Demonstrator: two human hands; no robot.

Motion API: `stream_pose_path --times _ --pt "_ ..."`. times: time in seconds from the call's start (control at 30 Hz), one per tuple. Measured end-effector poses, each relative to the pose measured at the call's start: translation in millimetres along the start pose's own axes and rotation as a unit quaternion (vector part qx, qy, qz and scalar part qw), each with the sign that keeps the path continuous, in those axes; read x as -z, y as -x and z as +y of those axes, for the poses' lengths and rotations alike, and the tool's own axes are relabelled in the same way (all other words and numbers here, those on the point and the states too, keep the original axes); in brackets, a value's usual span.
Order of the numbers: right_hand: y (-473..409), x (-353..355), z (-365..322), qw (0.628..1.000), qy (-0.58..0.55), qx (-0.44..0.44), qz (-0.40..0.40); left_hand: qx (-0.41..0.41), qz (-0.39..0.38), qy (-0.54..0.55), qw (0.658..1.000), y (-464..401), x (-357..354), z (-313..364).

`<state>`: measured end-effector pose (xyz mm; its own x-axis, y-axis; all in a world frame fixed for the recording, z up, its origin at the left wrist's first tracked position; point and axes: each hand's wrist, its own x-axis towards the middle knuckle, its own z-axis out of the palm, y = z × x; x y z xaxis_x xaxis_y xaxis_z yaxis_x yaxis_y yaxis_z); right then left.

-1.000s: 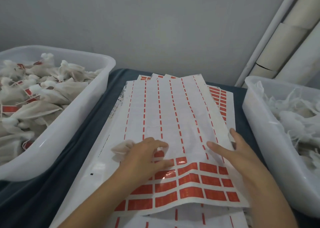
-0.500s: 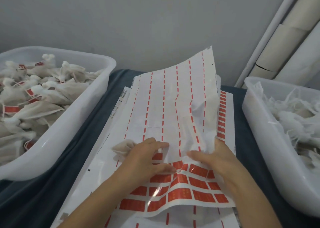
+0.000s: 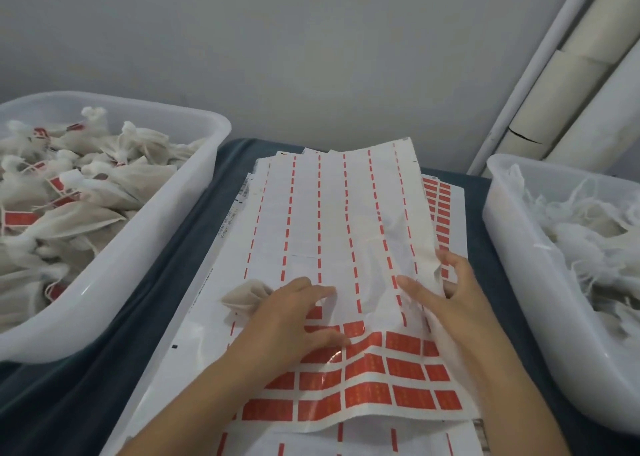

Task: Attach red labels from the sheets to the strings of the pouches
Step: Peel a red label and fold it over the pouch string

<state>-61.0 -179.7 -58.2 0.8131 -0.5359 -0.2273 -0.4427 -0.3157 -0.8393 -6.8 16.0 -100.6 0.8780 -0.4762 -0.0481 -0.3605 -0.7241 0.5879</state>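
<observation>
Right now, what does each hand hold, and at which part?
The left hand holds a pouch, only its far end showing. The right hand pinches the top label sheet at its crumpled right edge.

Your dark blue cloth-covered table [image 3: 166, 282] carries two white plastic tubs [image 3: 145, 247] [image 3: 512, 265] flanking stacked white label sheets [image 3: 214, 324].

- My left hand [image 3: 298, 320] is covering most of the pouch [image 3: 246, 294], so I'm not seeing its string.
- The top sheet [image 3: 346, 230] is hiding the sheets under it.
- Print on the red labels [image 3: 405, 369] is blurring past reading.
- The left tub [image 3: 114, 275] beside the top sheet is running off the frame edge.
- The right tub [image 3: 519, 282] is too.
</observation>
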Motion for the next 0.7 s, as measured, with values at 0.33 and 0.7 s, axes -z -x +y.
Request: stream_pose_path --times 0.33,0.7 --pt "7 9 -6 0.997 -0.055 0.056 0.001 0.005 -0.010 0.021 1.000 1 1 0" --pt "7 -31 -1 0.991 0.048 -0.038 -0.123 -0.034 0.017 0.058 0.998 8 12 12"
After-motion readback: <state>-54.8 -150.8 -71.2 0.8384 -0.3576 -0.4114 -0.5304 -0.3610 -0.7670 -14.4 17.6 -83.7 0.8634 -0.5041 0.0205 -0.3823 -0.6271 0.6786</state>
